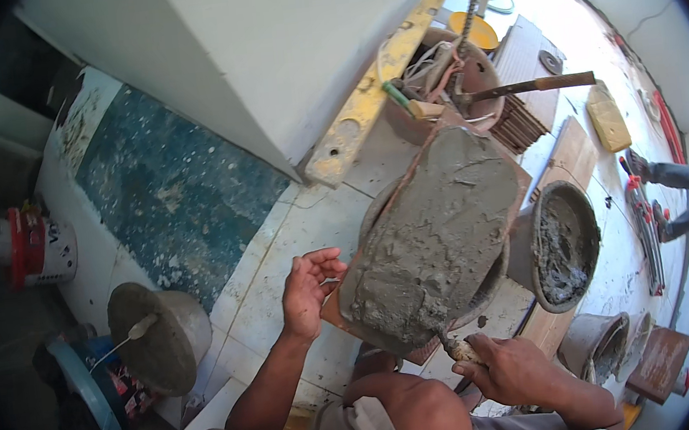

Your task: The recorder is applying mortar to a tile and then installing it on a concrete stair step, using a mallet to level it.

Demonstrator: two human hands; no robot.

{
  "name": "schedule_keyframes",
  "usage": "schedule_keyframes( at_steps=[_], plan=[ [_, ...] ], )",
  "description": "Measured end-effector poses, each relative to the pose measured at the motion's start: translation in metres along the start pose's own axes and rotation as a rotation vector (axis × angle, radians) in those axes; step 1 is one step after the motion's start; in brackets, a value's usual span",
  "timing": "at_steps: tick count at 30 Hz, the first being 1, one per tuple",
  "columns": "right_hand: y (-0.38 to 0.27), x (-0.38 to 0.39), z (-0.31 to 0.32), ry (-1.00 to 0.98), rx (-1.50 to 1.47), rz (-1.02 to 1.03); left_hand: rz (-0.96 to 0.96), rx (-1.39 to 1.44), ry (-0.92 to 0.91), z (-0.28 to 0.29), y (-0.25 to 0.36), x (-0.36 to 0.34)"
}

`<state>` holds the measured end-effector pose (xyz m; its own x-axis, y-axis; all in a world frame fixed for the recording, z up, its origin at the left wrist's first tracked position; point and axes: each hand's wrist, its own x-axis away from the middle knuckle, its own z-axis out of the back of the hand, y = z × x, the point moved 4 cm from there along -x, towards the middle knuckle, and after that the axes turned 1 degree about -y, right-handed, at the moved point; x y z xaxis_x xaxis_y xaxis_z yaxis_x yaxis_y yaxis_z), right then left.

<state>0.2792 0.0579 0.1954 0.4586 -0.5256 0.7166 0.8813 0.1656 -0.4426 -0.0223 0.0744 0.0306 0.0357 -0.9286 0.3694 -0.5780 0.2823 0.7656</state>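
Note:
In front of me a reddish-brown tile or board (333, 310) rests on a round tub (373, 210), its top spread with a thick layer of wet grey mortar (438, 230). My left hand (311, 292) is beside its left edge, fingers loosely bent and apart, holding nothing; whether it touches the edge I cannot tell. At the near end, my right hand (499, 367) is closed round the mortar-smeared handle of a trowel (462, 351). The trowel's blade is mostly hidden in the mortar.
Right of the board stands a bucket (566, 246) of mortar. Beyond it is a tub (489, 74) of tools, beside a yellow level (380, 77). At left are a mortar-coated bucket (185, 337) and a green sheet (182, 190). Another person's legs (683, 196) show at far right.

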Motion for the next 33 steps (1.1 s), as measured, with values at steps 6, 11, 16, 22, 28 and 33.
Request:
schedule_keyframes(
  at_steps=[6,11,16,22,28,33],
  plan=[
    [0.032,0.006,0.034,0.121,-0.062,-0.041,0.001,-0.010,0.037,0.001,0.001,0.001],
    [0.077,0.011,0.024,0.185,-0.334,-0.157,-0.003,-0.022,0.059,-0.004,0.005,-0.002],
    [0.074,0.012,-0.021,0.133,-0.322,0.025,0.006,-0.038,0.020,-0.005,0.004,-0.004],
    [0.052,0.005,-0.061,0.264,-0.021,0.137,-0.001,-0.056,0.065,0.000,0.000,-0.001],
    [0.073,0.004,-0.018,0.418,-0.045,0.036,-0.041,-0.042,0.054,-0.009,0.006,-0.001],
    [0.121,-0.010,0.037,0.603,-0.206,0.009,-0.069,-0.088,0.089,-0.010,0.005,-0.003]
  ],
)
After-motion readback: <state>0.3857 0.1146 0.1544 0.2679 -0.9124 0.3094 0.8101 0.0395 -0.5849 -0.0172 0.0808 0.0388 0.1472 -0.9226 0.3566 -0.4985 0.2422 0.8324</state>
